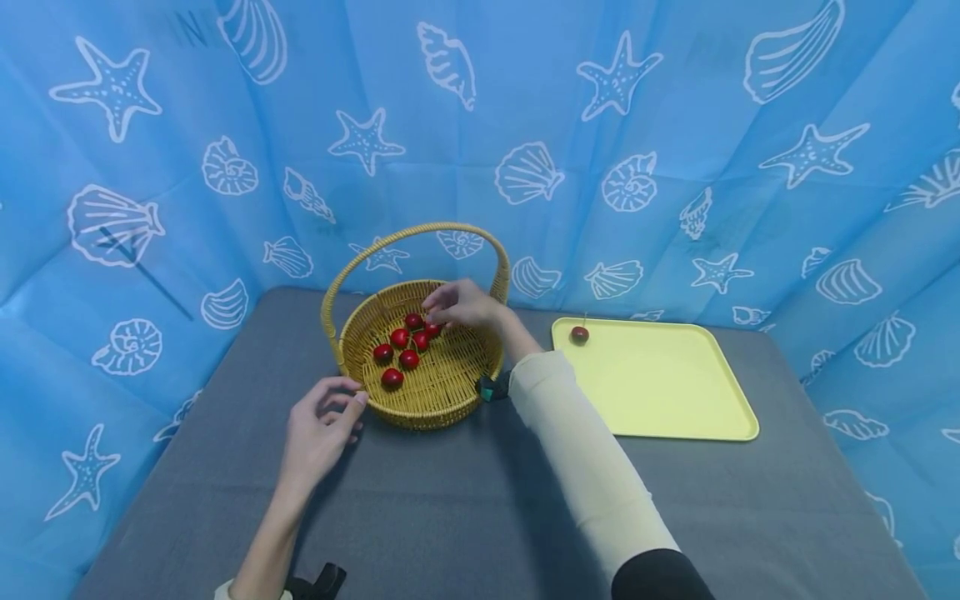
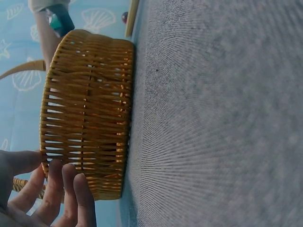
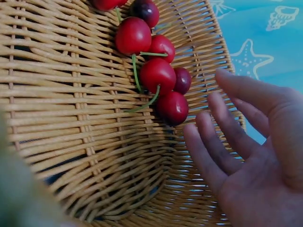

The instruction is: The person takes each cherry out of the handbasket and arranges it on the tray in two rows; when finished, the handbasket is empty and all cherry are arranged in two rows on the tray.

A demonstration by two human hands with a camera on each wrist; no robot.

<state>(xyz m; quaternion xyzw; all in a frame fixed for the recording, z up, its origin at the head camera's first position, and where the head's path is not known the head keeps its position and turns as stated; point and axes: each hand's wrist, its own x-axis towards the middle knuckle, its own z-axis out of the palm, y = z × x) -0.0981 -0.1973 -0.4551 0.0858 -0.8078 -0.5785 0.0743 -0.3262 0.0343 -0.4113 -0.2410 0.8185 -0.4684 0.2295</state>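
A round wicker basket (image 1: 427, 412) with a tall arched handle stands on the table, several red cherries (image 3: 157, 75) grouped inside it. Some of the cherries carry green stems. At the basket's near-left rim, my left hand (image 1: 321, 425) pinches the edge, with its other fingers along the outer wall in the left wrist view. My right hand (image 1: 467, 304) reaches in over the far right side, close to the cherries. Its fingers (image 3: 232, 132) are spread and loosely bent, with nothing between them. One dark red cherry (image 1: 580, 335) lies on the yellow tray.
To the right of the basket lies the flat yellow tray (image 1: 660, 383) with a low rim. A grey cloth (image 1: 450, 500) covers the table. Behind hangs a blue curtain (image 1: 465, 150) printed with shells and starfish. The basket handle (image 1: 420, 229) arches up beside my right hand.
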